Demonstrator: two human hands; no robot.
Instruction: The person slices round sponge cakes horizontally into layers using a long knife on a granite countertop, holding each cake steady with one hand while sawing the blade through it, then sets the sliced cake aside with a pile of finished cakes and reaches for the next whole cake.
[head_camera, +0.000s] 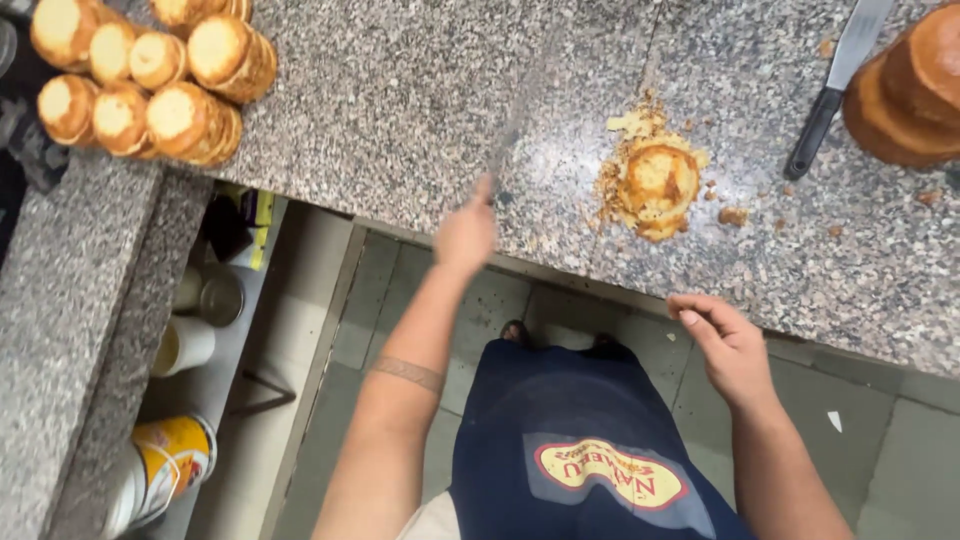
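- Closed around the handle of a long knife (515, 125), the left hand (465, 235) holds the motion-blurred blade over the granite counter (400, 90); the right hand (722, 345) hangs loosely curled, holding nothing, at the counter's edge
- Right of the grip: a flattened, crumbling golden bun (655, 185) amid crumbs
- Below-left, under the counter: a yellow-labelled white jar (165, 470), a white tub (183, 345), a metal tin (212, 295); contents unclear
- Up-left: stacked sliced buns (150, 75)

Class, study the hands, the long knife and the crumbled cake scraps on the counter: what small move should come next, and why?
Probably sweep the long knife, gripped in the left hand, rightward across the granite counter toward the scrap pile. The blade lies just left of the crumbs, and the empty right hand waits at the counter's edge.
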